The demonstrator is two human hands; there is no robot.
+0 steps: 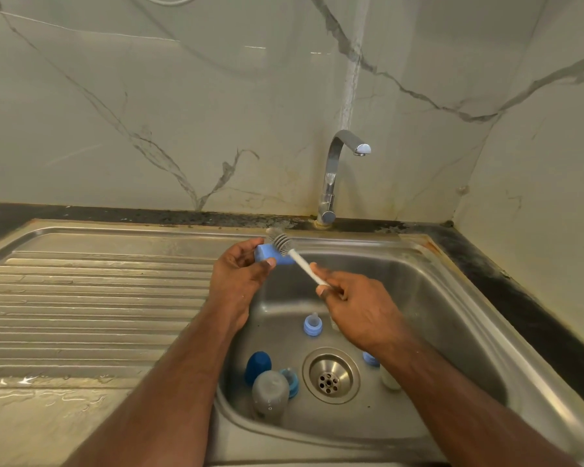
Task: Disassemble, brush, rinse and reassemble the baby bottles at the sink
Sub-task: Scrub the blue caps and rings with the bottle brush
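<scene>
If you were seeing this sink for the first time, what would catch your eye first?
Two hands meet over the basin: the left hand holds a blue sponge, and the right hand holds a white bottle brush against it. Below, bottle parts lie around the drain, including a grey bottle and a dark blue cap.

Light blue bottle cap (267,257) pinched in left hand (238,274) over the sink (452,298); right hand (354,305) grips white-handled grey brush (294,256) against it. Nipple collar (313,325), dark blue cap (258,365) and grey bottle (270,390) lie in the basin.
</scene>
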